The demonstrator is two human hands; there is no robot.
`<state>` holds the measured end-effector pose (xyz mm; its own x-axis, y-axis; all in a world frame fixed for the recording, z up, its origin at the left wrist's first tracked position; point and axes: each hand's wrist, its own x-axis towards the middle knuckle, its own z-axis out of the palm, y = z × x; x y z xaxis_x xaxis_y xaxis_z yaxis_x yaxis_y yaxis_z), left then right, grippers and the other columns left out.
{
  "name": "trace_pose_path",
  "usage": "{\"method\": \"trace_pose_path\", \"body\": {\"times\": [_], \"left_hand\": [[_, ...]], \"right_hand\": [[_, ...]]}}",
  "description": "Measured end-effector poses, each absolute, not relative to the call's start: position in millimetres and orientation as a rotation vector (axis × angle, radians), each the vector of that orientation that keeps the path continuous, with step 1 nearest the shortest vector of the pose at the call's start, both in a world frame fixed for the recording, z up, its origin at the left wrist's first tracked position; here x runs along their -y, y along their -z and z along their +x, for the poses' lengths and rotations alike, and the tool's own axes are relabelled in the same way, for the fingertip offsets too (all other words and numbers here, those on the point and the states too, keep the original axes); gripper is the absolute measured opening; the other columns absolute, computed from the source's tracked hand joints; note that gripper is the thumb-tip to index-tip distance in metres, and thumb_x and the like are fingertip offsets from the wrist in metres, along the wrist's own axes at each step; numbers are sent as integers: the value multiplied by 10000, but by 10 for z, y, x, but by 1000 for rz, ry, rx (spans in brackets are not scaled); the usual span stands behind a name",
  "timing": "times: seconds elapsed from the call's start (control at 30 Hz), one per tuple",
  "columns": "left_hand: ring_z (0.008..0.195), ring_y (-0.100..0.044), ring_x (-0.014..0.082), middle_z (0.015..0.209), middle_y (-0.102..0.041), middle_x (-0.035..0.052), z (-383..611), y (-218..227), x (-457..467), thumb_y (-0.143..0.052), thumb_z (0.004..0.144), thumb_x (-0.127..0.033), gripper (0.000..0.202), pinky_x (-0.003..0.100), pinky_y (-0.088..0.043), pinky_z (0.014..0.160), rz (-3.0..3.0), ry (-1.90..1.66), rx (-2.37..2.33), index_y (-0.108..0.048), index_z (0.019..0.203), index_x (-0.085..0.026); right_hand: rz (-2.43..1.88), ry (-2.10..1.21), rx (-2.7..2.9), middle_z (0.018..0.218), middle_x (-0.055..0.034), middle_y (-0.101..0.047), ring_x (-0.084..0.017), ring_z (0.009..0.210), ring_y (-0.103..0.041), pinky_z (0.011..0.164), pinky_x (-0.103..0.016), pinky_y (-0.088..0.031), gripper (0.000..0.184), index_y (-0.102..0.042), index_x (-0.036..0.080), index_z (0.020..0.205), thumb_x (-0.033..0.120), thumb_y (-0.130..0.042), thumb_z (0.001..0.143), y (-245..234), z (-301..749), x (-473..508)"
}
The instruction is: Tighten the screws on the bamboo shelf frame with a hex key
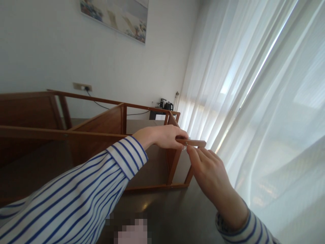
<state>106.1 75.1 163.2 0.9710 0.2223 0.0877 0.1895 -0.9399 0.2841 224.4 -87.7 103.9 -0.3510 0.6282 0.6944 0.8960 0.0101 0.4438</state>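
Observation:
A brown wooden shelf frame (99, 123) with several panels lies stretched across the view, apparently on its side. My left hand (165, 135) reaches over it, thumb and fingers closed around a short wooden rail (196, 143) at its right end. A scrap of clear plastic (184, 148) shows beside the left fingertips. Just to the right, my right hand (208, 167) is closed in a pinch against the underside of that rail. Something tiny and thin sits at its fingertips, too small to name. Both arms wear blue-and-white striped sleeves.
Sheer white curtains (254, 101) hang close along the right. Behind the frame, a black kettle (168, 105) stands on a dark cabinet (152, 115). A cable (100, 104) runs from a wall socket (82, 86). A picture (116, 18) hangs on the wall.

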Motion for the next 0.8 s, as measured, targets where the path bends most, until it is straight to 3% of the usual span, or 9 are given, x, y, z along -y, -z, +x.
{"method": "trace_pose_path", "body": {"times": [0.27,0.47,0.8], "left_hand": [[814,-573,160,978,-646,-1,1065,-1632,-745,-537,780,-430,320,252,-386,669,2831,-185,-270,-606,1032,-246],[808,-576,160,960,-646,7,1063,-1619,-755,-528,783,-438,337,247,-395,674,2809,-166,-270,-608,1044,-239],[818,-579,154,979,-654,0,1085,-1587,-763,-536,770,-402,339,238,-401,698,2830,-191,-294,-602,1066,-249]], "right_hand": [[-1635,1221,1962,639,-9,-563,-158,572,-521,542,-282,-353,153,-550,163,893,102,-410,909,-1006,2244,841],[-1575,1403,2073,706,-51,-609,-186,606,-539,558,-329,-358,228,-576,124,955,42,-372,893,-1039,2217,852],[-1546,1373,2186,853,-89,-666,-212,754,-598,613,-337,-402,232,-602,122,979,62,-394,895,-1156,2324,870]]}}
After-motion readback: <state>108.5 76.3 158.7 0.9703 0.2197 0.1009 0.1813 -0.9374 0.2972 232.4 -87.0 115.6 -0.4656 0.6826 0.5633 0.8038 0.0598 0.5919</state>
